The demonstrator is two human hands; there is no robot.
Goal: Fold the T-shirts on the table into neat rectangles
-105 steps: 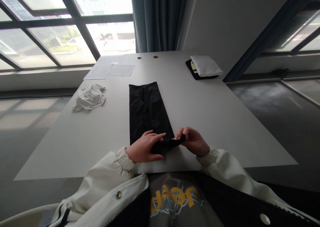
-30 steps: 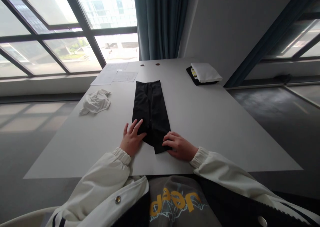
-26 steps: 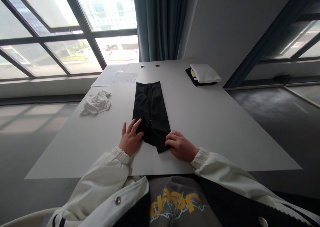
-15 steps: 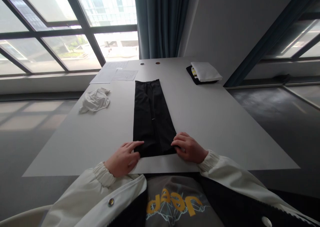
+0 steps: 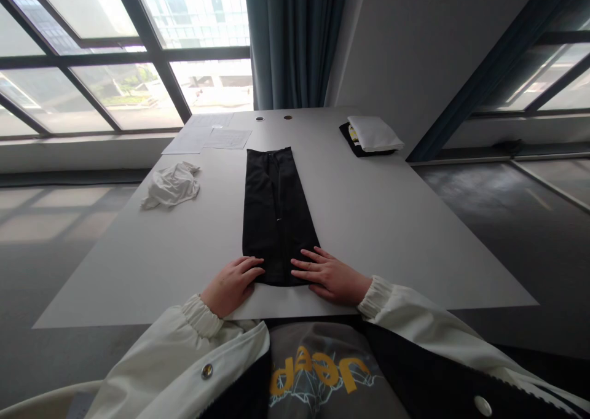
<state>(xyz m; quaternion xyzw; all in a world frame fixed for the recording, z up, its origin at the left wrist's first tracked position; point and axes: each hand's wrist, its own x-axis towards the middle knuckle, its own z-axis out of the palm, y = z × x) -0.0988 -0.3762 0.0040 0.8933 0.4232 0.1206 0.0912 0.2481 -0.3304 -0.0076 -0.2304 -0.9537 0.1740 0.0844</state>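
Black trousers (image 5: pixel 276 210), folded lengthwise into one narrow strip, lie flat on the grey table (image 5: pixel 405 234), along the table's middle line. The waistband end points to the table's far edge, and the other end stops just short of the table's near edge. The left hand (image 5: pixel 233 284) rests palm down at the table's near edge. Its fingers are extended and held close together, and the fingertips lie on the near left corner of the strip. The right hand (image 5: pixel 329 274) also rests palm down at the table's near edge. Its fingers are extended and slightly spread, and they cover the near right corner of the strip. Neither hand pinches or lifts any fabric; both lie flat on the cloth. Both wrists show gathered cream cuffs. A crumpled white cloth (image 5: pixel 171 184) lies on the table's left half, well apart from the trousers. Paper sheets (image 5: pixel 207 137) lie near the table's far left corner. A folded white item (image 5: pixel 374 133) sits on top of a dark item near the table's far right corner. Two round cable holes (image 5: pixel 259 118) are set close to the table's far edge. A dark curtain (image 5: pixel 290 38) hangs beyond the table's far edge.
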